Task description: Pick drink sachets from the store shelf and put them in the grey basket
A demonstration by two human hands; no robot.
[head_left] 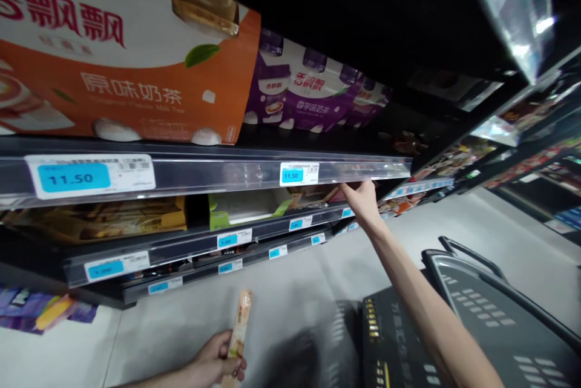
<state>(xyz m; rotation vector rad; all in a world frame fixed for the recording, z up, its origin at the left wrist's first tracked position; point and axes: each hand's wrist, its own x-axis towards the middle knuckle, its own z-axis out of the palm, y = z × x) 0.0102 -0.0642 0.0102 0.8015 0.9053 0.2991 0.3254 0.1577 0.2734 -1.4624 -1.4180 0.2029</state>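
My left hand [213, 359], low in the head view, is closed around a long narrow beige packet [242, 315], which points upward above the floor. My right hand [362, 199] reaches in beneath the upper shelf edge, at the right end of the lower shelf. Its fingers are mostly hidden by the shelf's price rail [218, 177], so I cannot tell what they touch. Near it on the lower shelf are a pinkish pack [336, 195] and an open green-and-white carton [249, 205]. Yellow packets [136, 218] lie farther left.
Orange-and-white milk tea packs [149, 79] and purple ones [313, 97] stand on the upper shelf. A dark grey shopping basket [490, 309] is at lower right, beneath my right arm. Purple packages [40, 309] are at the left by the floor. More shelving runs off to the right.
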